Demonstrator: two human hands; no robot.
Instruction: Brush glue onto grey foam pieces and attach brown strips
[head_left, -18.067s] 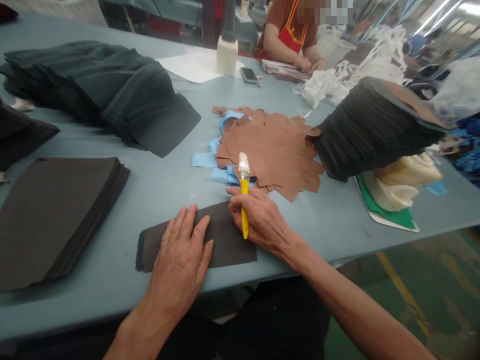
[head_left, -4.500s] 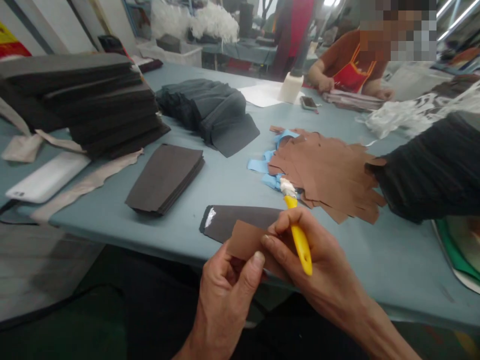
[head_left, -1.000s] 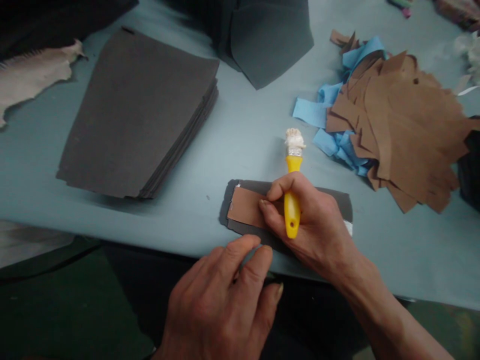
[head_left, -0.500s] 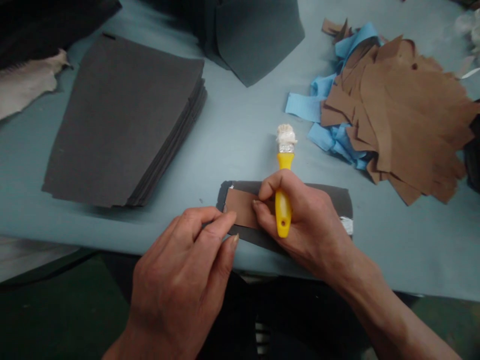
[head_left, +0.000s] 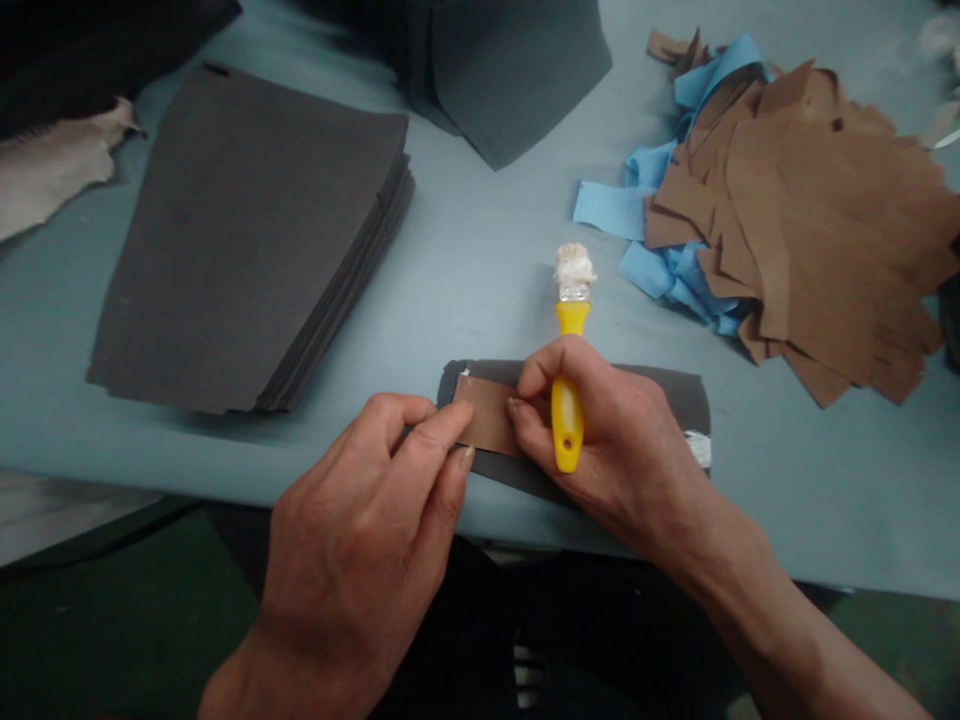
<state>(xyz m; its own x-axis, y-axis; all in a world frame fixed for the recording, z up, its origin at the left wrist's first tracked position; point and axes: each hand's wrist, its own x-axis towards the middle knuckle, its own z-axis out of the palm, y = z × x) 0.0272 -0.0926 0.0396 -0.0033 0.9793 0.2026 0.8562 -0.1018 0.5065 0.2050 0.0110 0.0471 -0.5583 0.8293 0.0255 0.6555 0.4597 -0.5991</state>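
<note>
Right hand [head_left: 622, 435] grips brush [head_left: 568, 425]; left hand [head_left: 356, 525], closure of fingers unclear, should press brown strip [head_left: 491, 418] flat on dark panel [head_left: 675, 402].

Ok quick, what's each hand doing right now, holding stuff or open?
Left hand: bent, touching the brown strip; whether it's pinching can't be told.
Right hand: closed, holding the yellow brush.
</note>
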